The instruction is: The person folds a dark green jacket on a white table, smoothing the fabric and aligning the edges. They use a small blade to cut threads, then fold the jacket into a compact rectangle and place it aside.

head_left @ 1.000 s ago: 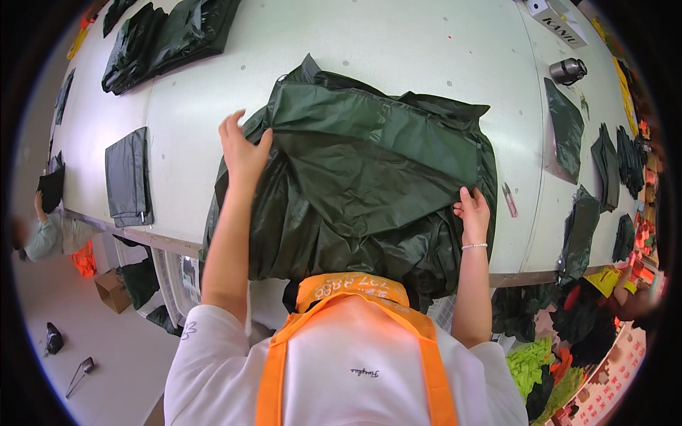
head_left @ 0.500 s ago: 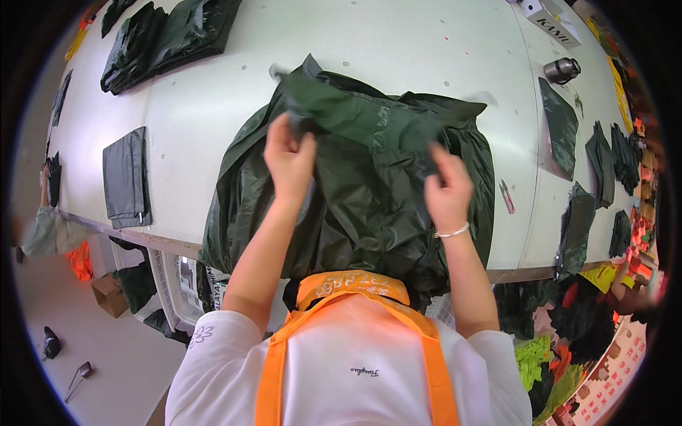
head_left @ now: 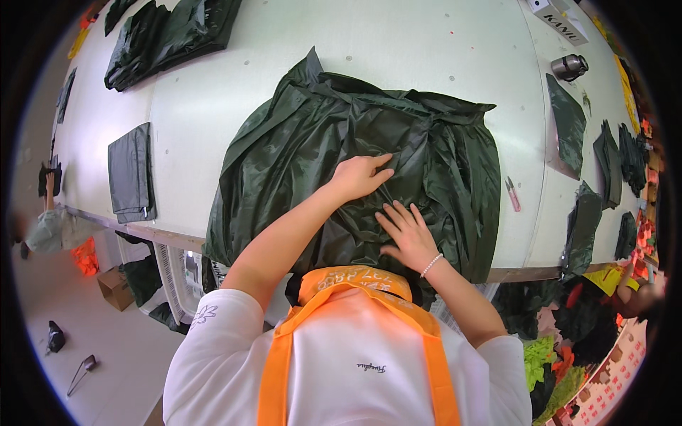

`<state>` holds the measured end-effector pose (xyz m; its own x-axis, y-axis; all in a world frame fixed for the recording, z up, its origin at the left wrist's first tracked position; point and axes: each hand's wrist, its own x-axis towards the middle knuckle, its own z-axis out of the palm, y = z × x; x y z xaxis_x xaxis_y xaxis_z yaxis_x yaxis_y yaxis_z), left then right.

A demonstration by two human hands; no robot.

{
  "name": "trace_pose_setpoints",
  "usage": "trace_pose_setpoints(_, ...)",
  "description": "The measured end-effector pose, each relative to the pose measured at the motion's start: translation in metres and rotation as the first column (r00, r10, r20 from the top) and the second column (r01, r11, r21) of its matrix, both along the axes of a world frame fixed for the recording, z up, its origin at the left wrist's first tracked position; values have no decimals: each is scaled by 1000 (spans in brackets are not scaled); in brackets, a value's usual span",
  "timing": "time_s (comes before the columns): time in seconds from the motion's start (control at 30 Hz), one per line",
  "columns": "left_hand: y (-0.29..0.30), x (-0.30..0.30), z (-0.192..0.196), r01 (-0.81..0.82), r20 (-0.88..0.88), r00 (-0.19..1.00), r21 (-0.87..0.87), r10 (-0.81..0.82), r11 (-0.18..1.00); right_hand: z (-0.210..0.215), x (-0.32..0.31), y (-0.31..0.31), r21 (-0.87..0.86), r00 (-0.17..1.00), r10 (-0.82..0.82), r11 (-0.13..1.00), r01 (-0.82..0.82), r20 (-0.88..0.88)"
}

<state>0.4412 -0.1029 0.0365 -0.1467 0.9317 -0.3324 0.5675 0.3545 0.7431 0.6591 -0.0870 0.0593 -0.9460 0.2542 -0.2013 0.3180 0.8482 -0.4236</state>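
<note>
Head cam: L hand (head_left: pixel 360 177) half-spread, R hand (head_left: pixel 410 236) spread, closer together vs 1s ago, atop dk-green fabric (head_left: pixel 418 160).

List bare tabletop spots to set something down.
Two: beyond the rumpled dark green fabric, between the folded bundle upper left and the metal bottle; and left of that fabric, up to the flat folded piece. Crowded: right side, with bottle and green pieces; fabric fills near middle.

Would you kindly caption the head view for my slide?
Left hand and right hand on dark green fabric, pale table beneath.
</note>
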Motion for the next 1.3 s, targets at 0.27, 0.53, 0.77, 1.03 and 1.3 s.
trace_pose_setpoints(0.27, 2, -12, -12, -72, -4, 997, 190, 75, 979, -38, -71, 59, -259, 800, -539, 759, 597, 263)
trace_pose_setpoints(0.53, -56, 10, -19, 486, -646, 729, 255, -226, 836, -25, -76, 51, -6, 854, -515, 856, 516, 74)
trace_pose_setpoints(0.77, -27, -29, -30, 33, 77, 996, 165, -46, 986, -29, -58, 33, -22, 878, -321, 942, 336, -355)
trace_pose_setpoints(1.03, -25, -3, -6, 407, -564, 816, 406, -125, 818, -49, -89, 90, -366, 858, -503, 783, 502, 102)
trace_pose_setpoints(1.3, 0, -25, -44, 87, -222, 975, 451, 17, 888, -33, -72, 52, 105, 915, -229, 955, 277, -331)
